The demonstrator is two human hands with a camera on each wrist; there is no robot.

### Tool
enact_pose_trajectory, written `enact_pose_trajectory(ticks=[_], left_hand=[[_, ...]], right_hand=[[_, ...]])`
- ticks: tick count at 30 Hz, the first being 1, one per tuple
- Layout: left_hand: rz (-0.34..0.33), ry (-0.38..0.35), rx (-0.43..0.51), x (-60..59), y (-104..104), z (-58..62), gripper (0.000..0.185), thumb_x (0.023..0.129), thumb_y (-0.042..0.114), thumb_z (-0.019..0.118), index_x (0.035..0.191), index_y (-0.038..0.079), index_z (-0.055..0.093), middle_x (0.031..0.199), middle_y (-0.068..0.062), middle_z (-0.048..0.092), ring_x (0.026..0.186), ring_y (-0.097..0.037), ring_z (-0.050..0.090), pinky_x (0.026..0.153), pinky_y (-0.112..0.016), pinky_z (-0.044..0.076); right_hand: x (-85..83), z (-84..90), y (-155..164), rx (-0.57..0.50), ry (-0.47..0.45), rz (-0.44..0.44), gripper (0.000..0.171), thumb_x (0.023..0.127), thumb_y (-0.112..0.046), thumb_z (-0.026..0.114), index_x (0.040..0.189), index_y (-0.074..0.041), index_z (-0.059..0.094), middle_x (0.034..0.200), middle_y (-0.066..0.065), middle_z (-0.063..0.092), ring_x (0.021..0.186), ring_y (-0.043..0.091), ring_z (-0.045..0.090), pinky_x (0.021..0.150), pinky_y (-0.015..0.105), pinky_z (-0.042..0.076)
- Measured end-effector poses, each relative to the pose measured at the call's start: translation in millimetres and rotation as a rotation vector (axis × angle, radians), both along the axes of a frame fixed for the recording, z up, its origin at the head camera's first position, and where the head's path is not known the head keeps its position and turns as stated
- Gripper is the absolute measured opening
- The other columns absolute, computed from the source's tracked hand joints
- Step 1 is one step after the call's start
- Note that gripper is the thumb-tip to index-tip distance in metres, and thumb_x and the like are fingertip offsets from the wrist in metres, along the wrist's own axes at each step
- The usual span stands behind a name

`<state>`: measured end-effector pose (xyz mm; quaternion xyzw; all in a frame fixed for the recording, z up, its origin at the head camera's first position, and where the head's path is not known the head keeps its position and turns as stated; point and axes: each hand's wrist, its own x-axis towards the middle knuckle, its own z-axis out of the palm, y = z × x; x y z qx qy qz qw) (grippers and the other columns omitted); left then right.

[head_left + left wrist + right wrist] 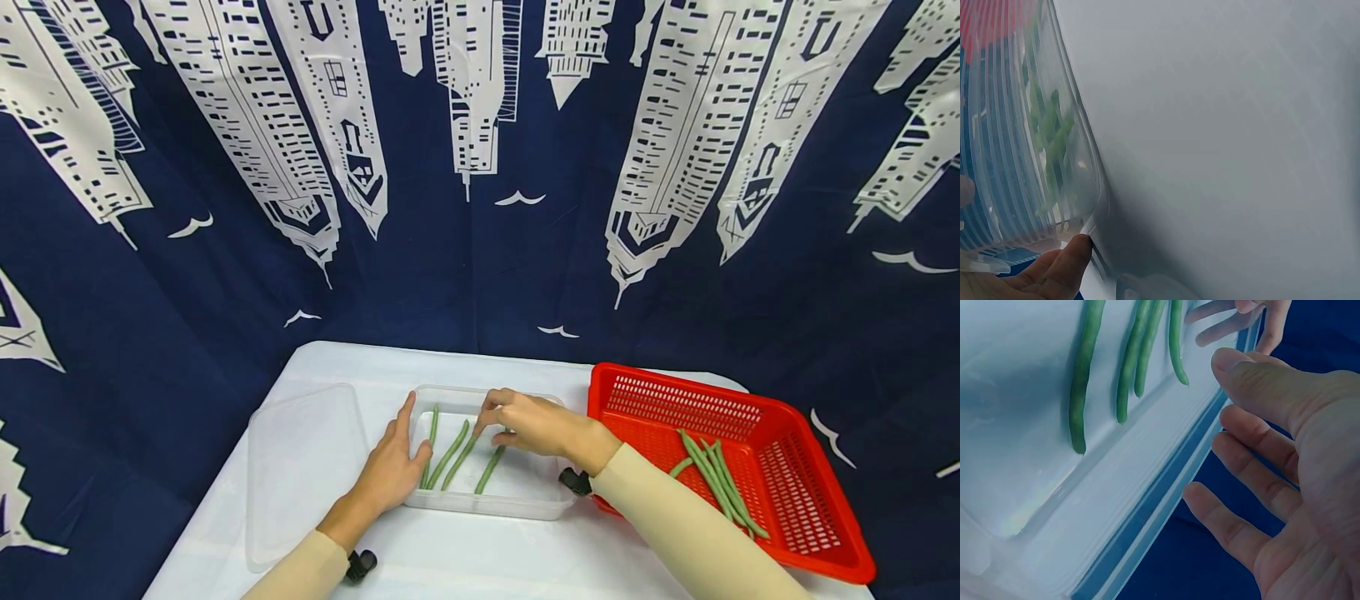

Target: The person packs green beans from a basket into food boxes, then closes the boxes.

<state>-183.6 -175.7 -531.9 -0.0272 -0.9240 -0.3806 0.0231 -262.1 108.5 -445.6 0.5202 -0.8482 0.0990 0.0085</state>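
Several green beans (450,455) lie spaced apart lengthwise in a clear plastic container (517,505). My left hand (392,467) rests against its left side, fingers stretched along the wall and thumb over the rim. The left wrist view has a fingertip touching the container's corner (1094,212). My right hand (528,421) reaches over the container from the right, fingers bent loosely down, fingertips close to the beans' upper ends. In the right wrist view the fingers (1229,528) of that hand are spread apart with nothing between them, beside the beans (1087,381).
A red perforated basket (813,492) stands on the right with more green beans (720,479) inside. A clear flat lid (300,483) lies left of the container on the white table (465,554). Behind hangs a dark blue curtain (480,267) with printed white buildings.
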Motion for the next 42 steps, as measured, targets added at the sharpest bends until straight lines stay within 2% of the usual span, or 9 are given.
enact_pose_trajectory(ticks=[6,11,17,21,26,28,33,35,42], left_hand=[[0.007,0.002,-0.013,0.7,-2,-3.5,0.088,0.116,0.026,0.062,0.189,0.019,0.013,0.166,-0.036,0.056,0.148,-0.06,0.065,0.121,-0.076,0.054],[0.002,0.008,-0.007,0.6,-1,-5.9,0.087,0.116,0.026,0.062,0.189,0.018,0.015,0.166,-0.036,0.057,0.149,-0.059,0.064,0.122,-0.076,0.054],[0.006,0.018,0.0,-0.8,1,-6.2,0.086,0.116,0.025,0.063,0.188,0.018,0.016,0.166,-0.036,0.057,0.149,-0.06,0.064,0.122,-0.076,0.053],[0.009,0.018,0.004,-0.8,2,-5.1,0.086,0.116,0.025,0.062,0.189,0.018,0.016,0.167,-0.035,0.056,0.151,-0.059,0.063,0.122,-0.077,0.053],[0.011,0.016,0.003,0.1,3,-5.6,0.087,0.116,0.026,0.062,0.189,0.02,0.015,0.169,-0.035,0.055,0.151,-0.06,0.062,0.122,-0.077,0.052],[0.012,0.016,0.004,0.6,4,-5.6,0.087,0.116,0.026,0.062,0.189,0.02,0.015,0.17,-0.035,0.055,0.152,-0.061,0.061,0.123,-0.078,0.052],[0.013,0.01,0.009,1.0,4,-5.0,0.086,0.116,0.026,0.061,0.189,0.021,0.014,0.17,-0.036,0.054,0.154,-0.061,0.059,0.124,-0.079,0.05],[0.017,0.009,0.011,1.0,4,-5.0,0.086,0.116,0.026,0.062,0.189,0.02,0.015,0.171,-0.036,0.054,0.156,-0.062,0.058,0.125,-0.079,0.049],[0.02,0.009,0.012,1.5,3,-4.9,0.086,0.117,0.026,0.061,0.189,0.021,0.015,0.172,-0.035,0.053,0.158,-0.061,0.056,0.126,-0.079,0.048]], right_hand=[[4.7,7.2,10,0.001,-0.016,-0.023,0.03,0.104,-0.018,0.091,0.132,-0.023,0.086,0.133,0.0,0.075,0.12,0.018,0.078,0.099,0.033,0.07],[6.8,15.2,25,-0.03,0.014,-0.026,0.031,0.102,-0.018,0.092,0.132,-0.02,0.087,0.13,0.002,0.076,0.117,0.019,0.081,0.1,0.033,0.07],[10.3,22.1,52,-0.048,0.013,-0.101,0.033,0.104,-0.02,0.09,0.137,-0.02,0.085,0.133,0.002,0.077,0.116,0.022,0.081,0.099,0.035,0.071],[12.3,25.3,76,-0.053,-0.017,-0.167,0.036,0.106,-0.021,0.088,0.142,-0.02,0.083,0.135,0.002,0.076,0.117,0.024,0.081,0.099,0.037,0.071],[13.9,28.2,110,-0.086,-0.043,-0.249,0.039,0.104,-0.017,0.09,0.142,-0.017,0.083,0.134,0.006,0.077,0.112,0.025,0.078,0.096,0.034,0.07],[13.8,28.8,125,-0.104,-0.044,-0.282,0.039,0.102,-0.016,0.091,0.141,-0.015,0.083,0.128,0.005,0.076,0.105,0.019,0.075,0.092,0.03,0.069],[14.4,27.9,164,-0.152,-0.017,-0.346,0.039,0.101,-0.014,0.092,0.139,-0.016,0.083,0.121,-0.001,0.074,0.101,0.01,0.072,0.092,0.037,0.07],[15.4,26.8,179,-0.158,-0.011,-0.37,0.04,0.1,-0.014,0.093,0.139,-0.016,0.083,0.124,-0.001,0.076,0.105,0.014,0.074,0.095,0.043,0.071],[16.1,15.5,229,-0.145,-0.054,-0.468,0.046,0.099,-0.015,0.094,0.142,-0.011,0.081,0.131,0.006,0.08,0.11,0.026,0.08,0.096,0.048,0.071]])
